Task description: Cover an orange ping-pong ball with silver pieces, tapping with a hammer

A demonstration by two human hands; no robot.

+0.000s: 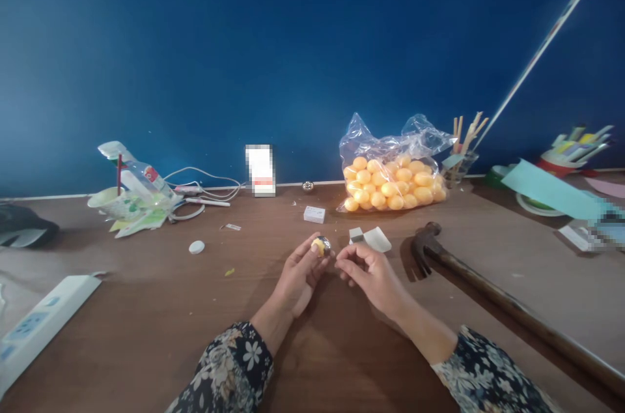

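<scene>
Between the thumb and fingers of my left hand (303, 273) is a small egg-shaped ball (322, 245), yellow on one side and covered with shiny silver bits on the other. My right hand (366, 270) is just to its right, a small gap from the ball, with thumb and fingertips pinched together. Whatever the pinch may hold is too small to make out. Behind the right hand lie a white piece of paper (377, 239) and a small grey piece (356, 235), partly covered by the fingers.
A claw hammer (488, 283) lies at the right. Behind stand a clear bag of yellow egg-shaped balls (390, 185), a small white box (314, 214) and a silver ball (307, 186). At left are a white cap (196, 247), a plastic bottle (151, 177) and a power strip (46, 325).
</scene>
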